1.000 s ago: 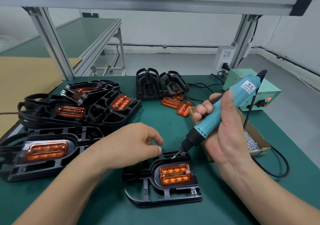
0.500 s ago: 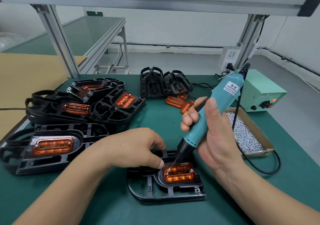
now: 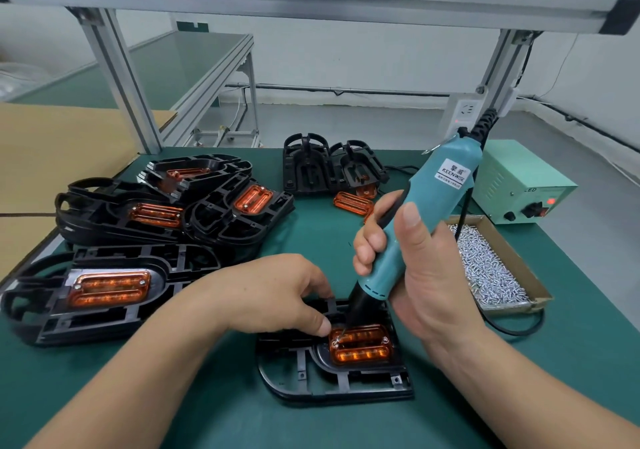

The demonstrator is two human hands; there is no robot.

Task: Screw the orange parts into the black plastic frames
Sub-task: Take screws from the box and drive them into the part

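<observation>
On the green surface (image 3: 214,414) your right hand (image 3: 427,282), its grip closed round the teal electric screwdriver (image 3: 429,206), has brought the bit down onto the left screw (image 3: 335,343) of the orange rectangular part (image 3: 363,350) seated in the black plastic frame (image 3: 332,395), which your left hand (image 3: 277,293) holds steady, so driving may begin.

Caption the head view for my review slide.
Right hand holds the teal screwdriver on a corner screw of the orange part; left hand steadies the black frame.
</observation>
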